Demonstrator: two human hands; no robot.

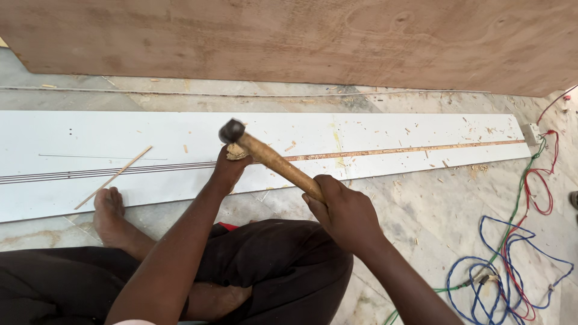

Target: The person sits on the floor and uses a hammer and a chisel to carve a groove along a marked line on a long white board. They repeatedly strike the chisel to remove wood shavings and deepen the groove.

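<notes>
My right hand [344, 212] grips the wooden handle of a hammer [274, 160], whose dark head is raised and blurred above a long white board [150, 135] lying on the floor. My left hand [230, 167] rests on the board at a lengthwise groove [397, 150] and holds a small tool with a wooden handle, mostly hidden under the hammer head. Right of my left hand the groove is cut open and shows brown wood. Left of it only thin pencil lines run along the board.
A thin wooden strip [114, 177] lies slanted on the board's left part. A plywood sheet [313, 39] leans behind. Tangled red, blue and green wires [512, 265] lie on the stone floor at right. My bare foot [108, 213] and crossed legs sit by the board's near edge. Wood chips are scattered around.
</notes>
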